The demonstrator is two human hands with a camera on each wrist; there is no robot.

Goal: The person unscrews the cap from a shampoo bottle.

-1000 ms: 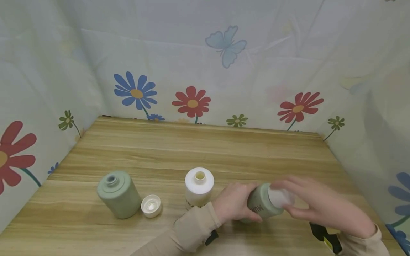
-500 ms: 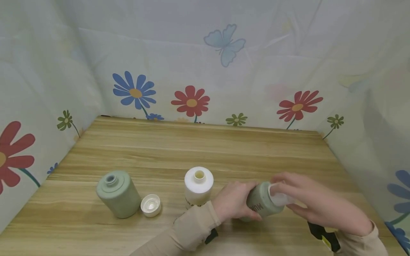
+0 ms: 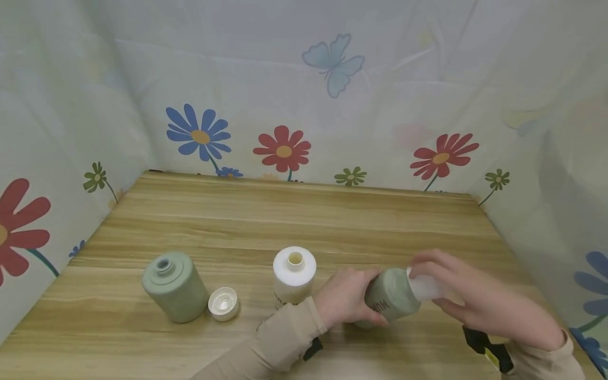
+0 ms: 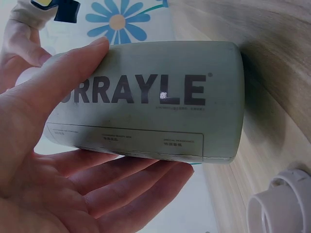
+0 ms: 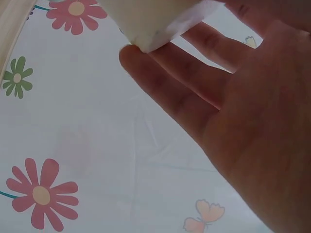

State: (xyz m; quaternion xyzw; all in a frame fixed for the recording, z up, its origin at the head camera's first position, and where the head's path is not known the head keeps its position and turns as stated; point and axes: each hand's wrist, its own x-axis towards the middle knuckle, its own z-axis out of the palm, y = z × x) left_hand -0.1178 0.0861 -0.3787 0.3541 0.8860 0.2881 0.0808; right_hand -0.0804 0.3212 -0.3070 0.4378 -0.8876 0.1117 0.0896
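A green bottle (image 3: 391, 298) lettered in dark print lies tilted in my left hand (image 3: 349, 298). The left wrist view shows the thumb over the front of the bottle (image 4: 150, 102) and the fingers curled beneath it. At the bottle's top end, my right hand (image 3: 475, 303) holds a whitish cap (image 3: 425, 287) between fingers and thumb. In the right wrist view the cap (image 5: 150, 22) sits at the top, with fingers along its underside. The bottle's neck is hidden behind the cap and fingers.
A white uncapped bottle (image 3: 294, 272) stands just left of my left hand, partly behind the sleeve. Farther left are an uncapped green bottle (image 3: 174, 287) and an upturned white cap (image 3: 224, 304). Flowered cloth (image 3: 380, 105) hangs behind the wooden table (image 3: 304, 216).
My right hand has shifted slightly to the right with the cap, its fingers changing position on it. The left hand keeps its grip on the green bottle. The other bottles have not moved.
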